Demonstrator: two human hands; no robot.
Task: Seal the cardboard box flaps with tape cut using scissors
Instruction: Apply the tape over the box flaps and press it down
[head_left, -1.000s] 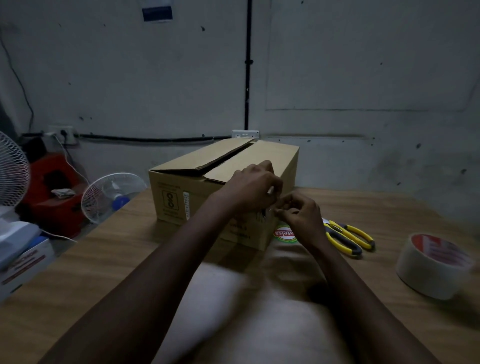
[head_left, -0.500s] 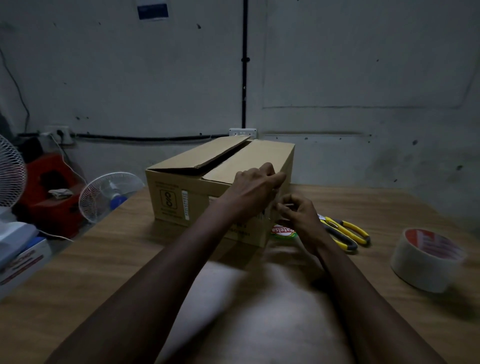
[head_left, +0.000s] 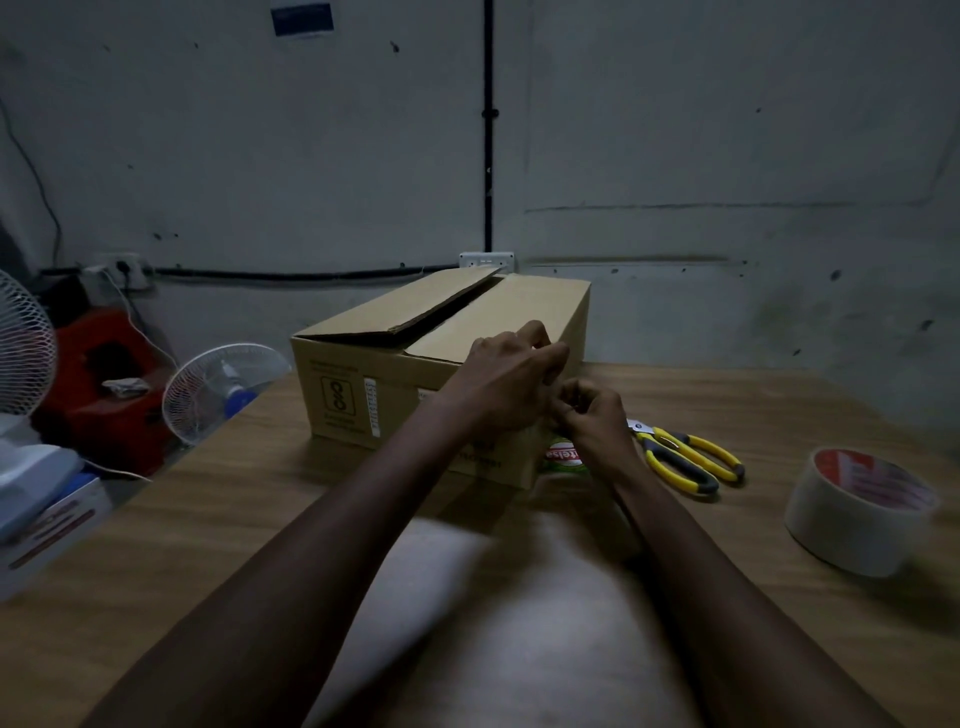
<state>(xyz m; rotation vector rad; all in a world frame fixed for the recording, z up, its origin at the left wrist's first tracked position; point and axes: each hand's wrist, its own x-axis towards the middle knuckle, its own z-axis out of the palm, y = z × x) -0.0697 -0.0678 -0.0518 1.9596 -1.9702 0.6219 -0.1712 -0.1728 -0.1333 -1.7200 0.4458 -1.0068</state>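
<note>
Head view: the cardboard box (head_left: 363, 395) stands on the wooden table (head_left: 156, 545), its left flap (head_left: 400, 306) lifted ajar and its right flap (head_left: 498, 312) lying flat, with no tape visible across the seam; your left hand (head_left: 511, 376) and right hand (head_left: 595, 415) meet at the box's near right corner, the fingers of both curled as if pinching something small between them, though the dim light does not show what, if anything, they hold; the step appears to be freeing a tape end; to do it well, lift the end with a nail, peel it straight so it neither splits nor folds on itself, and press the raised flap down before laying a strip; the yellow-handled scissors (head_left: 685, 460) lie just right of your right hand, ready for the cut; writing: the small roll (head_left: 563, 458) beneath that hand shows red letters, roughly "telsa", on a green-edged label, partly hidden; the box's near side bears a printed symbol panel and a white strip, both illegible; the larger tape roll (head_left: 857, 512), well to the right, carries blurred red print
</note>
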